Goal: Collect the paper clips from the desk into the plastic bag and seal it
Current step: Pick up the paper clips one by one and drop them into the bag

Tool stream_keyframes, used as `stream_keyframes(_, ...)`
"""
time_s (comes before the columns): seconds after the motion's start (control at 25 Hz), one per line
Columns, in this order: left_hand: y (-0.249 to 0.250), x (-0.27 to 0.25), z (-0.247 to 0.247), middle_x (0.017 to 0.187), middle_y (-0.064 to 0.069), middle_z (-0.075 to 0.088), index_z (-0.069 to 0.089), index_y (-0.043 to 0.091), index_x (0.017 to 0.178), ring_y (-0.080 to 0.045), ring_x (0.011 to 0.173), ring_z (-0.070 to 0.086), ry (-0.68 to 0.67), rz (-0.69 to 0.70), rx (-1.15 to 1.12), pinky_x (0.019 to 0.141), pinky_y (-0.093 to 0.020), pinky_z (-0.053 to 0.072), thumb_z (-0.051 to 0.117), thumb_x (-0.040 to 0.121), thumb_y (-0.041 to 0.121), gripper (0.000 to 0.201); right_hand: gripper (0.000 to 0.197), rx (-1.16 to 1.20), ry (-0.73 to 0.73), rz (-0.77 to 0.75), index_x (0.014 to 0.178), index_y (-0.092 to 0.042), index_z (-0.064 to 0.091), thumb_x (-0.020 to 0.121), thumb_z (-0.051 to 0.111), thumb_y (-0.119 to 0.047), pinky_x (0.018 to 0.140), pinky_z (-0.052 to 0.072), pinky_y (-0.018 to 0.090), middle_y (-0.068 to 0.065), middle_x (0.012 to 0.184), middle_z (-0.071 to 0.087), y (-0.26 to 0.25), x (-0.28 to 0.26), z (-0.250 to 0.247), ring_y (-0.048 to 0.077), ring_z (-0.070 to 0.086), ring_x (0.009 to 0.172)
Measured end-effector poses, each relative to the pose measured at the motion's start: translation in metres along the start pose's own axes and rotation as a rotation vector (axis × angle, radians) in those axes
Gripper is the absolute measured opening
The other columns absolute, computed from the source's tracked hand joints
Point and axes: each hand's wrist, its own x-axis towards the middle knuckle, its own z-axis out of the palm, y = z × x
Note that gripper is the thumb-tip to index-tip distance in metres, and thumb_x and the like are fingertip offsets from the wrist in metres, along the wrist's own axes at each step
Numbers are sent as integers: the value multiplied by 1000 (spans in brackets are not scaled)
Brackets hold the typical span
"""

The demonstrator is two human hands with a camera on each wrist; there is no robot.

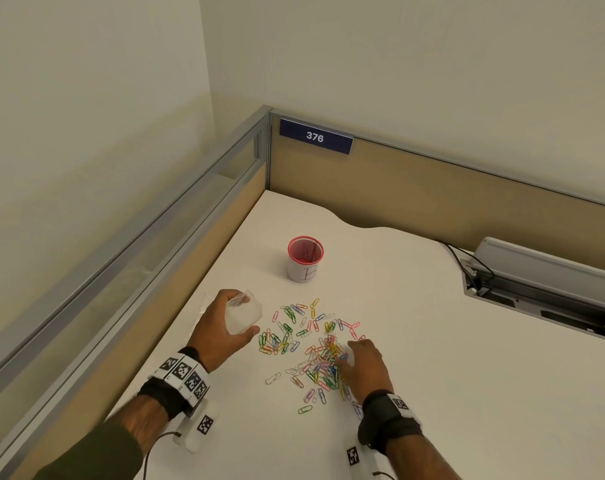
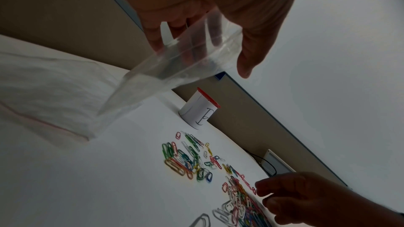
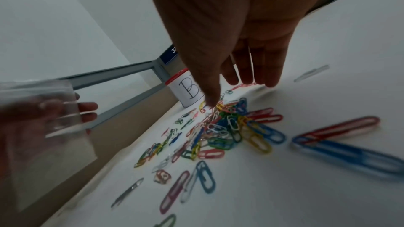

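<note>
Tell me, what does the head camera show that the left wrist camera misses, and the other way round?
Only the head view shows the 376 sign and both wristbands. Only the left wrist view shows the plastic bag held open from below, and a second clear bag lying on the desk. Both show the left hand gripping the bag, the right hand over the paper clips, and the red-rimmed cup.

The paper clips [image 1: 315,351] are red, pink, blue, green, yellow and white on a white tabletop [image 1: 432,341]. At 12 o'clock from them, a red-rimmed cup [image 1: 305,259] wears a white label. The plastic bag [image 1: 243,317] is clear.
</note>
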Motion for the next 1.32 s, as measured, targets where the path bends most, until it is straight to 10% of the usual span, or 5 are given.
stream_keyframes(0.32,-1,-3,0,124,5,59,43,29,123,-17,119,56,-34,-11,3,103,-30,45,89,74,22,68,35,-285,-63,-119,130,-20,49,96,43,-26,93,50,37,6,128,48,-28,12,14,24,47,117)
stream_keyframes(1.32,4,16,12,127,7,58,41,30,124,-15,122,55,-47,-19,29,105,-28,43,87,76,24,66,11,-49,-65,-51,81,-17,67,87,59,-13,82,55,31,3,91,69,-36,28,-13,17,63,83)
